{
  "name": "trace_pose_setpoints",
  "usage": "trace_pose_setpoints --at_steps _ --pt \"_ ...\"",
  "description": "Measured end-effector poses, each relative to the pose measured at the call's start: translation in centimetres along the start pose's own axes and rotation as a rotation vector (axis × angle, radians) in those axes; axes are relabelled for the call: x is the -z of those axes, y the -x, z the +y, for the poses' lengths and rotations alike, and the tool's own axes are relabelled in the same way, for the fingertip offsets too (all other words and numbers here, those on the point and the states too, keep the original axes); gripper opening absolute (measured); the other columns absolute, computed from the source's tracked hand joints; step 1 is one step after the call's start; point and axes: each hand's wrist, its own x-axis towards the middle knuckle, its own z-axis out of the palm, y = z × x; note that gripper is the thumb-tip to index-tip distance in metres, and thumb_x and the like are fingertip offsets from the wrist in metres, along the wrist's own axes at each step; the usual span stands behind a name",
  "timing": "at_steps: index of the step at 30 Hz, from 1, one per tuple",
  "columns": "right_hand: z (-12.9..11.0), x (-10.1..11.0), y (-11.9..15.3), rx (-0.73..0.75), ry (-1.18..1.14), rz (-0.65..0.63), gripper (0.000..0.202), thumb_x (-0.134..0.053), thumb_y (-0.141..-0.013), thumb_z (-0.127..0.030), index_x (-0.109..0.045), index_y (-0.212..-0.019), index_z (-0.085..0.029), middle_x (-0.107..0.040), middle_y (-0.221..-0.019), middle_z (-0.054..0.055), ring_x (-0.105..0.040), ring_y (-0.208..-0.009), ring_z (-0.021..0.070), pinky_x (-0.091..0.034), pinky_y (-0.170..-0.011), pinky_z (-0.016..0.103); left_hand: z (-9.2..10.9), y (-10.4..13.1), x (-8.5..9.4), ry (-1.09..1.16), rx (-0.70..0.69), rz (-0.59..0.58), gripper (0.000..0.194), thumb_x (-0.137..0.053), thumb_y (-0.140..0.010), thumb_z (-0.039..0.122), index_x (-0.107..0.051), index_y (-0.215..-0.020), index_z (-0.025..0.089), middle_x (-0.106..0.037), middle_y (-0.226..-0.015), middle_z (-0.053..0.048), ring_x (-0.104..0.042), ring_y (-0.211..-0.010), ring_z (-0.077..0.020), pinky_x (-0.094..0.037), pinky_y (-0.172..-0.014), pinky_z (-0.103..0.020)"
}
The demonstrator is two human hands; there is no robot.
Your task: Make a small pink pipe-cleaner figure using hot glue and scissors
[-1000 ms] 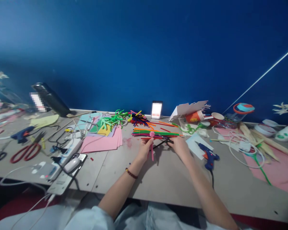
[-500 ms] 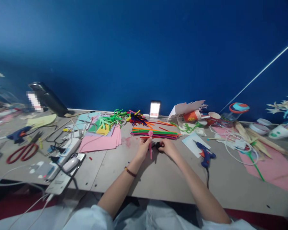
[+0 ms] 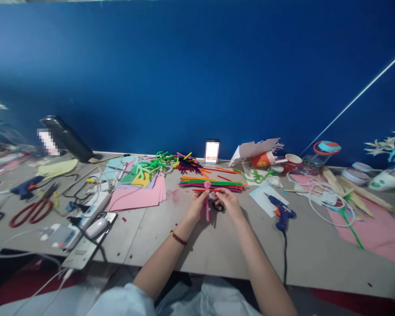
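My left hand, a beaded bracelet at its wrist, pinches a pink piece with a round top and strips hanging below. My right hand is closed close beside it, its fingertips near the pink piece; a thin red strip shows between the hands. Black-handled scissors hang at or lie beneath my right fingers; which of these I cannot tell. Just beyond both hands lies a bundle of coloured pipe cleaners, orange, green and purple.
At right, a blue glue gun lies by light blue paper. To the left are pink sheets, red-handled scissors, a power strip and a phone under a mouse. A lit phone stands at the back.
My right hand has moved left and slightly up, away from the scissors handles toward the pink piece. The red strip now shows between my hands. My left hand has stayed nearly in place.
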Motion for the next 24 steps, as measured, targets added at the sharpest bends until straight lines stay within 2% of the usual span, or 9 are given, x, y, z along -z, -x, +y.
trace_pose_setpoints --at_steps 4,8,18,24 --pt "0.4 0.4 -0.2 -0.020 -0.089 0.073 0.035 -0.073 -0.062 -0.048 -0.067 -0.079 -0.018 -0.070 -0.073 0.004 -0.065 -0.064 0.0171 -0.050 -0.056 0.027 0.0 0.0 -0.3 0.024 0.042 0.042 0.026 -0.078 -0.058 0.039 -0.066 -0.062 0.016 -0.063 -0.059 -0.003 -0.051 -0.052 -0.0118 -0.038 -0.052 -0.025" --pt "0.7 0.6 -0.1 -0.033 -0.107 0.088 0.038 -0.076 -0.059 -0.048 -0.067 -0.078 -0.017 -0.070 -0.072 0.003 -0.065 -0.064 0.0168 -0.050 -0.056 0.026 0.3 0.3 -0.5 0.018 0.049 0.075 0.028 -0.080 -0.056 0.037 -0.063 -0.055 0.015 -0.060 -0.055 -0.002 -0.049 -0.049 -0.0102 -0.037 -0.050 -0.024" --pt "0.3 1.3 0.0 -0.016 -0.086 0.034 0.041 -0.076 -0.058 -0.049 -0.066 -0.084 -0.018 -0.070 -0.074 0.003 -0.065 -0.066 0.0165 -0.052 -0.062 0.028 0.3 0.2 -0.4 0.025 0.070 0.067 0.031 -0.081 -0.054 0.039 -0.061 -0.053 0.015 -0.057 -0.049 0.000 -0.044 -0.043 -0.0083 -0.034 -0.044 -0.023" --pt "0.1 1.8 -0.1 -0.001 0.005 0.051 0.043 -0.078 -0.052 -0.053 -0.065 -0.075 -0.019 -0.067 -0.066 0.002 -0.063 -0.064 0.0167 -0.049 -0.059 0.028 0.5 0.1 -0.2 0.027 0.125 0.071 0.028 -0.079 -0.057 0.034 -0.060 -0.052 0.015 -0.056 -0.047 0.001 -0.043 -0.040 -0.0071 -0.033 -0.041 -0.022"
